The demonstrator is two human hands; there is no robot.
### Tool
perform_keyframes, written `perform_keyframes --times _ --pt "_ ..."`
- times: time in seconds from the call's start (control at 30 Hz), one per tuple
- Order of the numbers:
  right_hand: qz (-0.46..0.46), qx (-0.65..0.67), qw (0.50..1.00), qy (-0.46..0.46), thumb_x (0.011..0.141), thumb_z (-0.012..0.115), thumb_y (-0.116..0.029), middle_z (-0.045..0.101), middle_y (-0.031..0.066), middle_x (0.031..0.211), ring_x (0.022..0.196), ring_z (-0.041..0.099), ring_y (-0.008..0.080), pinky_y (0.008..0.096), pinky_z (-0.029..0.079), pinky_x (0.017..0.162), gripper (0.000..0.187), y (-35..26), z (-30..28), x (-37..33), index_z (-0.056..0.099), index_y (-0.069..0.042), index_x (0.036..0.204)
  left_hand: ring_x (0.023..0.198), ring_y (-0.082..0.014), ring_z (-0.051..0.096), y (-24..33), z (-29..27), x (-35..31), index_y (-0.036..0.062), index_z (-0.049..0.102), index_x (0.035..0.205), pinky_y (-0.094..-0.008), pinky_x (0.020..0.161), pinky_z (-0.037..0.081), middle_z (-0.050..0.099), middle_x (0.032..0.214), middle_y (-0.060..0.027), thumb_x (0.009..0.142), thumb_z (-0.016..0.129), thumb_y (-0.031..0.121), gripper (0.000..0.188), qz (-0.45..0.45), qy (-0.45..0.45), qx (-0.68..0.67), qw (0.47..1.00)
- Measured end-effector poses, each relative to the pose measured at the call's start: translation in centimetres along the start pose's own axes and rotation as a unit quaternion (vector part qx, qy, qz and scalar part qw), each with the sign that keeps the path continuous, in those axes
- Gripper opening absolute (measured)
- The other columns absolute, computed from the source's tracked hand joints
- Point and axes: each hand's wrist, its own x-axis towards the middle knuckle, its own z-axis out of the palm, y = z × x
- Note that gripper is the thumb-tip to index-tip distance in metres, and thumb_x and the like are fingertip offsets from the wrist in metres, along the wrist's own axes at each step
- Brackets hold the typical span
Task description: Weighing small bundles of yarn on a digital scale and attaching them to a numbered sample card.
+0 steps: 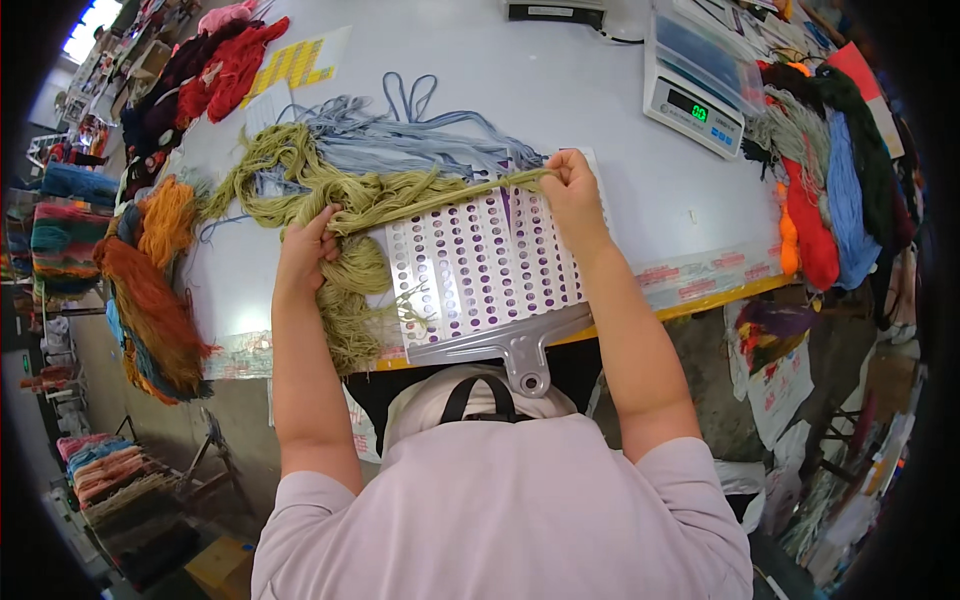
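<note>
My left hand (pixel 308 246) is closed on a bundle of olive-green yarn (pixel 290 170), which spreads in loose loops over the table and hangs in a tuft past its near edge. Out to the right, my right hand (pixel 574 190) pinches the end of a strand drawn taut from that same yarn. Under the strand lies a white card (pixel 480 265) with rows of purple-ringed holes. A wide grey metal clip (pixel 505 345) grips its near edge. Blue-grey yarn (pixel 400 135) lies in long strands behind the green yarn, reaching the card's far edge.
A digital scale (pixel 690 110) stands at the far right, with another device (pixel 555 10) at the back. Hanks in red (pixel 810 225), blue (pixel 850 200) and other colours drape over the right edge. Orange and rust yarn (pixel 160 290) hangs at the left edge. A yellow-patterned sheet (pixel 295 65) lies far left.
</note>
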Motion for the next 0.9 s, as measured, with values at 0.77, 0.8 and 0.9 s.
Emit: perform_keyframes --times 0.77,0.8,0.9 --pt "-0.038 -0.355 0.934 0.005 0.071 0.064 -0.012 0.065 0.0023 0.092 0.072 0.062 0.0185 0.0322 0.049 0.069 0.034 -1.0 2.1 -1.2 0.056 -0.011 0.104 0.05 -0.0085 0.041 11.5 -8.3 6.9 0.0049 0.059 0.1 -0.0218 0.046 0.038 0.053 0.067 0.0006 0.093 0.055 0.017 0.014 0.172 0.113 -0.305 0.93" --pt "-0.046 -0.345 0.937 0.022 0.07 0.063 -0.011 0.063 0.0032 0.097 0.071 0.061 0.0191 0.0324 0.049 0.07 0.038 -1.1 2.2 -1.1 0.055 -0.011 0.107 0.053 -0.0093 0.044 12.5 -7.7 6.5 0.0032 0.059 0.1 -0.0225 0.05 0.04 0.052 0.068 -0.0011 0.095 0.051 0.015 0.015 0.195 0.077 -0.265 0.941" --pt "-0.058 -0.349 0.935 0.026 0.07 0.061 -0.01 0.06 0.0051 0.101 0.068 0.06 0.0195 0.0324 0.049 0.07 0.035 -1.0 2.8 -0.9 0.057 -0.01 0.104 0.056 -0.0108 0.046 13.4 -8.7 9.3 0.0025 0.06 0.11 -0.0256 0.051 0.042 0.056 0.08 -0.0031 0.097 0.047 0.015 0.022 0.302 0.14 -0.104 0.937"
